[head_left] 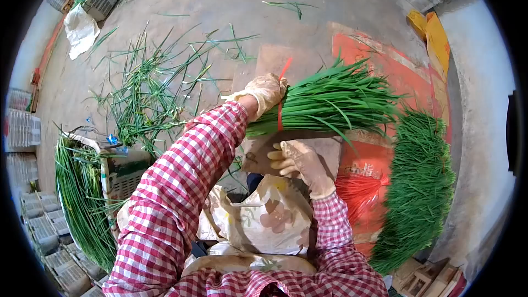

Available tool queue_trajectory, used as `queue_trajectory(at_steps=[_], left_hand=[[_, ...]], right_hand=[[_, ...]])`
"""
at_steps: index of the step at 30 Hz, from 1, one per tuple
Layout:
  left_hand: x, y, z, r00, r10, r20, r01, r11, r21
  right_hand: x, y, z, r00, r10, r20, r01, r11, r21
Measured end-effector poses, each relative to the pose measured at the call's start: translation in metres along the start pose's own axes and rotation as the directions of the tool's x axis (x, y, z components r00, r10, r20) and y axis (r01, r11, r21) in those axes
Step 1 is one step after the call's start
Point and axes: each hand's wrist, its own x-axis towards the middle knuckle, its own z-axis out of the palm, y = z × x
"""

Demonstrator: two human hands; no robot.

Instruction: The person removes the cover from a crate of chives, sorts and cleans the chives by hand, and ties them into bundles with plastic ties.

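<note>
A thick bunch of green garlic chives (330, 96) lies across a board (324, 151) in front of me, leaves to the right. Around it runs a red tie (280, 116), its loose end sticking up past my left hand (265, 92). That gloved hand rests at the far side of the bunch, fingers closed at the tie; the exact grip is partly hidden. Nearer my body, my right hand (301, 166), also gloved, is just below the bunch with fingers loosely bent and apart, holding nothing. A bundle of red ties (363, 190) lies to its right.
More chives form a large pile (421, 187) at the right, on red sheeting (357, 49). Loose stalks (146, 99) litter the floor at left. A crate (129, 173) with long chives stands by my left arm. Stacked crates (49, 220) line the left wall.
</note>
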Motion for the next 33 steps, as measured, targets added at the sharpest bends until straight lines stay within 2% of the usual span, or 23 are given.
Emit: queue_trajectory(at_steps=[2, 4, 5, 7, 8, 9, 10, 11, 12, 13, 14, 15, 17, 19, 20, 21, 23, 24, 25, 26, 27, 31, 33], left_hand=[[-0.015, -0.001, 0.007, 0.999, -0.011, -0.047, 0.01, 1.0, -0.019], [-0.032, 0.003, 0.012, 0.987, 0.003, -0.161, -0.013, 0.998, -0.066], [-0.034, -0.002, 0.022, 0.975, 0.024, -0.22, -0.043, 0.996, -0.082], [-0.047, 0.0, 0.019, 0.992, 0.025, -0.122, -0.033, 0.997, -0.063], [-0.058, 0.001, 0.019, 0.984, 0.097, -0.149, -0.11, 0.991, -0.08], [-0.067, 0.0, 0.018, 0.969, 0.172, -0.177, -0.19, 0.977, -0.092], [-0.074, 0.002, 0.013, 0.989, 0.108, -0.102, -0.125, 0.977, -0.174], [-0.078, 0.001, 0.013, 0.988, 0.101, -0.116, -0.12, 0.977, -0.177], [-0.083, 0.0, 0.015, 0.982, 0.146, -0.122, -0.187, 0.849, -0.494], [-0.089, 0.005, 0.01, 0.97, 0.191, -0.148, -0.236, 0.617, -0.751], [-0.095, 0.012, 0.006, 0.972, 0.205, -0.116, -0.194, 0.421, -0.886], [-0.098, 0.024, -0.003, 0.97, 0.199, -0.136, -0.209, 0.412, -0.887], [-0.1, 0.045, -0.017, 0.932, 0.208, -0.298, -0.348, 0.268, -0.899], [-0.1, 0.063, -0.029, 0.904, 0.238, -0.354, -0.391, 0.133, -0.911], [-0.095, 0.07, -0.023, 0.92, 0.134, -0.369, -0.372, -0.004, -0.928], [-0.095, 0.067, -0.022, 0.905, 0.193, -0.379, -0.4, 0.082, -0.913], [-0.1, 0.064, -0.015, 0.983, 0.12, -0.14, -0.139, -0.019, -0.99], [-0.085, 0.047, 0.005, 0.921, 0.195, -0.338, -0.376, 0.22, -0.9], [-0.07, 0.03, 0.024, 0.808, 0.264, -0.527, -0.585, 0.469, -0.662], [-0.055, 0.013, 0.044, 0.66, 0.316, -0.681, -0.683, 0.63, -0.37], [-0.052, 0.008, 0.047, 0.608, 0.319, -0.727, -0.67, 0.698, -0.254], [-0.052, 0.015, 0.063, 0.723, 0.204, -0.661, -0.57, 0.716, -0.402], [-0.059, 0.027, 0.059, 0.677, 0.187, -0.711, -0.598, 0.704, -0.383]], right_hand=[[0.016, 0.005, 0.002, 0.998, 0.035, 0.061, -0.04, 0.997, 0.07], [0.035, 0.013, 0.002, 0.992, -0.091, 0.088, 0.081, 0.991, 0.108], [0.038, 0.018, 0.001, 0.992, -0.089, 0.09, 0.079, 0.992, 0.102], [0.043, 0.026, 0.002, 0.989, -0.146, -0.001, 0.144, 0.978, 0.151], [0.048, 0.037, 0.004, 0.98, -0.184, -0.08, 0.195, 0.968, 0.157], [0.042, 0.037, 0.006, 0.979, -0.189, -0.073, 0.199, 0.969, 0.149], [0.036, 0.036, 0.006, 0.948, -0.303, -0.102, 0.288, 0.948, -0.135], [0.029, 0.035, 0.005, 0.905, -0.414, -0.095, 0.345, 0.846, -0.408], [0.022, 0.034, 0.004, 0.854, -0.517, -0.055, 0.365, 0.671, -0.646], [0.016, 0.03, -0.003, 0.85, -0.523, 0.063, 0.424, 0.607, -0.672], [0.012, 0.025, -0.011, 0.814, -0.539, 0.216, 0.503, 0.467, -0.727], [0.01, 0.02, -0.024, 0.765, -0.526, 0.37, 0.58, 0.314, -0.752], [0.017, 0.005, -0.051, 0.962, -0.24, 0.131, 0.271, 0.769, -0.579], [0.001, -0.013, -0.06, 0.964, -0.263, 0.024, 0.248, 0.868, -0.43], [-0.01, -0.02, -0.064, 0.949, -0.315, -0.006, 0.29, 0.881, -0.373], [-0.019, -0.025, -0.068, 0.928, -0.371, -0.04, 0.339, 0.882, -0.327], [-0.028, -0.026, -0.076, 0.891, -0.444, -0.097, 0.404, 0.87, -0.282], [-0.031, -0.022, -0.077, 0.882, -0.457, -0.117, 0.414, 0.869, -0.272], [-0.028, -0.019, -0.078, 0.868, -0.476, -0.138, 0.431, 0.863, -0.264], [-0.024, -0.015, -0.078, 0.862, -0.484, -0.148, 0.439, 0.86, -0.258], [-0.019, -0.012, -0.076, 0.861, -0.486, -0.153, 0.441, 0.861, -0.254], [-0.005, 0.001, -0.069, 0.853, -0.493, -0.17, 0.447, 0.859, -0.249], [-0.002, 0.001, -0.065, 0.86, -0.485, -0.161, 0.441, 0.863, -0.246]])
